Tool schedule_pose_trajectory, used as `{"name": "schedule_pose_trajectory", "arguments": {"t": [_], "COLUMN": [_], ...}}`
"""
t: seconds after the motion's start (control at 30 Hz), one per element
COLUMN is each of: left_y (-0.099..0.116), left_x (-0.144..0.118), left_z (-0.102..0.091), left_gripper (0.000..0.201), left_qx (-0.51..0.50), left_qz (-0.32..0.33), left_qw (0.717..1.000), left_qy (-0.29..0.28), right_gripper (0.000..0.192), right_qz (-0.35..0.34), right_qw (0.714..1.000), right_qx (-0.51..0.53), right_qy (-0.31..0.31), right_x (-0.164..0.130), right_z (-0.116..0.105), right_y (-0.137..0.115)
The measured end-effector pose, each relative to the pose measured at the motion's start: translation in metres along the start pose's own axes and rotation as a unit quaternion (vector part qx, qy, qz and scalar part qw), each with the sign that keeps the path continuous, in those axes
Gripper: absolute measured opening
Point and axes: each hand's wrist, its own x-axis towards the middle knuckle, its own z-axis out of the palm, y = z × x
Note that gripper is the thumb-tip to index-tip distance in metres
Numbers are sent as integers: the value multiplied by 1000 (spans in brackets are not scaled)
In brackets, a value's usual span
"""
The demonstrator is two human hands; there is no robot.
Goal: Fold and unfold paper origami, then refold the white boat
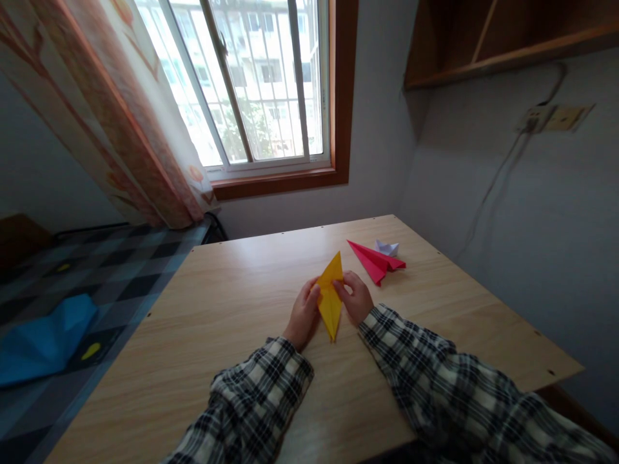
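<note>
Plaid sleeves [271, 393] reach over the bench [232, 309]. Left hand [304, 314] and right hand [356, 298] each close a pinching grip on the yellow folded paper [331, 295] between them. Its long axis runs away from the person, narrow tip nearest, red paper plane [376, 260] just right.

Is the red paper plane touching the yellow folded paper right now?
No, the red paper plane lies apart on the table, to the right of the yellow folded paper held between both hands.

Part of the yellow paper [331, 293] is being hidden by fingers; the sleeves [435, 374] are being cut off by the lower edge.
</note>
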Motion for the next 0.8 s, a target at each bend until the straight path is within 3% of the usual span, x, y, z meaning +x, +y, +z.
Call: {"name": "schedule_pose_trajectory", "arguments": {"t": [0.1,0.2,0.3,0.43,0.57,0.67,0.8], "left_y": [3,3,2,4,7,7,4], "left_x": [-5,-10,-11,-14,-23,-28,-25], "left_z": [2,3,1,-1,5,9,6], "left_gripper": [62,79,77,78,97,89,73], "left_qx": [47,88,172,370,479,504,496], "left_qz": [-15,-12,53,194,257,266,260], "left_qw": [998,995,983,908,837,818,825], "left_qy": [-45,-49,-29,-30,-60,-75,-70], "right_gripper": [26,31,33,32,31,34,38], "right_qz": [38,60,83,96,83,93,123], "right_qw": [999,998,996,992,988,986,985], "right_qx": [-9,-15,-11,-34,-71,-81,-56], "right_qy": [15,22,36,69,105,110,105], "right_x": [0,0,0,2,4,4,3], "right_z": [-1,-1,0,0,-1,-1,-1], "right_y": [1,4,8,13,14,13,10]}}
